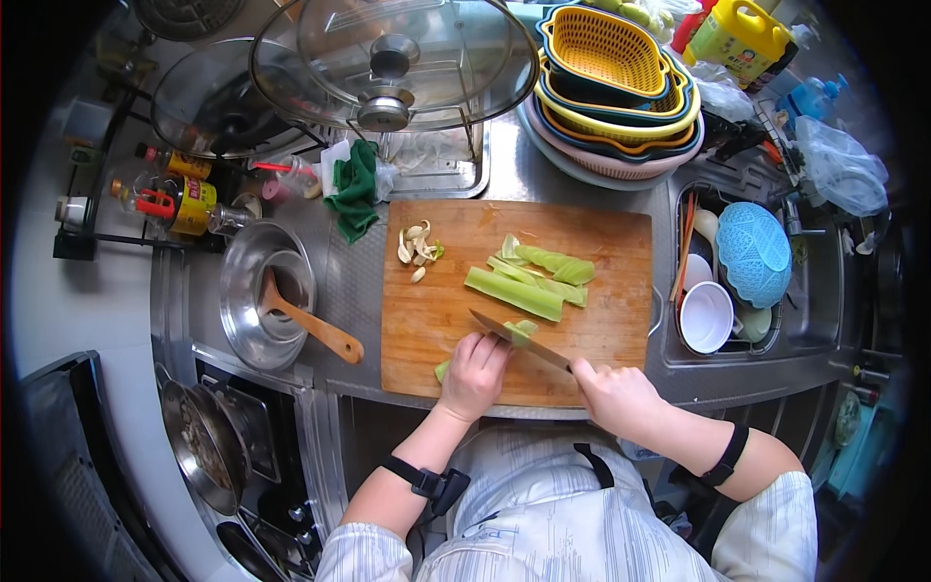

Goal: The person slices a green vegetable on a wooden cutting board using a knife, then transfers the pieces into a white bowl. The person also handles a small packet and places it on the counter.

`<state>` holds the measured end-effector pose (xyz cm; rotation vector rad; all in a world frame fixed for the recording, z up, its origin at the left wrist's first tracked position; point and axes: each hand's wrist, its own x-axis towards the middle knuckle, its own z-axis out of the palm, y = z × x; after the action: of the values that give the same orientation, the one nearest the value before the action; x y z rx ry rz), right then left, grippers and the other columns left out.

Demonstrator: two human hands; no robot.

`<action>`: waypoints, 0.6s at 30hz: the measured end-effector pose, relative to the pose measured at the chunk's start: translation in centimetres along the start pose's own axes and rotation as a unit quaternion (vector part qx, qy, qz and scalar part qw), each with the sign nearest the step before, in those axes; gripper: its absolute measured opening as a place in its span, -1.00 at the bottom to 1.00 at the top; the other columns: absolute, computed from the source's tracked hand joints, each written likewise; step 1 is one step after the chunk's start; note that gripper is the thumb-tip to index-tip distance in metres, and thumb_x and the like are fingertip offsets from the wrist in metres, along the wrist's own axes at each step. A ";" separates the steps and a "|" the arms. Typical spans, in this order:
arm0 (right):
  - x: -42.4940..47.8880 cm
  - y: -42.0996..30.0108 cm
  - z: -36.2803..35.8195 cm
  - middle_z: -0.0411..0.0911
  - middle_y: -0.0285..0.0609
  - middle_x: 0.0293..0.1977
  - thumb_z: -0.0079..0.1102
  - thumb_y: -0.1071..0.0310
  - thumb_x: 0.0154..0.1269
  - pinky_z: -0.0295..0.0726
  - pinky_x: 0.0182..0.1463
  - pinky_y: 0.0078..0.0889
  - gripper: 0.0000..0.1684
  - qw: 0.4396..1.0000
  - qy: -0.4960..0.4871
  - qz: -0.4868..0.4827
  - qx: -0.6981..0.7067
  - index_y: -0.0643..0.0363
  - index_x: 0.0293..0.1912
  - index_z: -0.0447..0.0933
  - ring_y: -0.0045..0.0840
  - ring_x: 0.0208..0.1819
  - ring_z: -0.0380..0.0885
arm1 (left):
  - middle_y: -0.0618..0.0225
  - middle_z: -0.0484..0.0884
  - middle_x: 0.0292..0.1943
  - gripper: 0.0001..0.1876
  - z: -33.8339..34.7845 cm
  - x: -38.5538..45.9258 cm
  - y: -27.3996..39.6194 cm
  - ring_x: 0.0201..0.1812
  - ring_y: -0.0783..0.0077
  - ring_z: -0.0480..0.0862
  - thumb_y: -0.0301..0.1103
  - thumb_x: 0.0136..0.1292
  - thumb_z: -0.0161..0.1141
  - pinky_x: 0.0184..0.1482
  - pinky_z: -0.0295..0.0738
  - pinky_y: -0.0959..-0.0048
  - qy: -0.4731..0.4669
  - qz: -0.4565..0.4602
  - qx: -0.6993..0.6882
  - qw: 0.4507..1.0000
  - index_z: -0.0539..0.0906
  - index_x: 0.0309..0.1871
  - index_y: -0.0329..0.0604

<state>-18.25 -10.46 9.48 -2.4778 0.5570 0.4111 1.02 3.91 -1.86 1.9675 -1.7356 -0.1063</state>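
My right hand [615, 395] grips the handle of a kitchen knife [537, 348], its blade slanting up to the left over a wooden cutting board [429, 320]. Curled fingers of my left hand [476, 372] press a pale green vegetable stalk [441, 372] to the board, close beside the blade. Most of that stalk is hidden under the hand. Cut slices [521, 331] lie against the blade's far side. Farther up the board rest a longer stalk piece [513, 292] and a row of overlapping slices [556, 262]. Several peeled garlic cloves [417, 244] sit at the upper left.
Left of the board stands a metal bowl [233, 305] with a wooden spatula [313, 322]. A frying pan [207, 451] holding food is at the lower left. Glass lids [320, 87], a green cloth [354, 193] and stacked baskets [607, 51] stand behind. The sink [818, 305] is at right.
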 end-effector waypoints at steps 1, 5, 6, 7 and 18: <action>-0.4 -0.3 -0.2 0.60 0.06 -0.54 0.06 0.44 0.21 0.63 -0.48 -0.04 -0.70 1.000 -0.006 0.003 -0.013 0.27 -0.06 0.31 -0.08 -0.53 0.64 | 0.24 0.59 -0.05 -0.72 0.1 -0.1 -0.2 -0.04 0.18 0.56 -0.48 0.12 0.29 0.04 0.51 0.28 -0.011 0.003 0.007 1.000 0.65 -0.06 -0.20; -1.7 -0.5 -0.9 0.59 0.05 -0.52 0.06 0.46 0.20 0.64 -0.51 -0.10 -0.62 0.999 -0.038 0.013 -0.036 0.34 0.01 0.31 -0.12 -0.53 0.66 | 0.24 0.59 -0.06 -0.76 -0.2 0.4 0.0 -0.05 0.19 0.56 -0.48 0.11 0.29 0.04 0.51 0.28 0.023 0.014 0.001 1.000 0.66 -0.11 -0.20; -1.9 -0.4 -1.1 0.59 0.05 -0.51 0.06 0.46 0.19 0.64 -0.51 -0.11 -0.61 0.998 -0.049 0.015 -0.035 0.36 0.02 0.30 -0.13 -0.53 0.66 | 0.24 0.59 -0.06 -0.76 -0.4 0.5 0.1 -0.05 0.19 0.56 -0.48 0.11 0.29 0.04 0.51 0.28 0.025 0.013 0.002 1.000 0.66 -0.11 -0.21; -2.0 -0.5 -1.4 0.59 0.06 -0.51 0.06 0.47 0.19 0.64 -0.51 -0.11 -0.61 0.998 -0.053 0.018 -0.034 0.36 0.02 0.31 -0.12 -0.53 0.67 | 0.24 0.60 -0.07 -0.76 -0.5 0.5 0.2 -0.05 0.19 0.56 -0.48 0.11 0.29 0.03 0.51 0.28 0.027 0.012 0.003 1.000 0.66 -0.11 -0.21; 2.0 1.0 1.7 0.59 0.05 -0.58 0.04 0.47 0.20 0.62 -0.45 -0.01 -0.65 0.999 -0.035 -0.004 0.005 0.30 -0.02 0.29 -0.06 -0.51 0.65 | 0.26 0.60 -0.08 -0.74 0.2 0.1 -0.1 -0.05 0.22 0.56 -0.45 0.12 0.31 0.03 0.50 0.28 0.009 0.009 0.007 1.000 0.66 -0.08 -0.22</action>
<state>-17.22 -10.79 6.85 -2.4464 0.5184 0.4879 1.09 3.78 -2.03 1.9554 -1.7475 -0.0709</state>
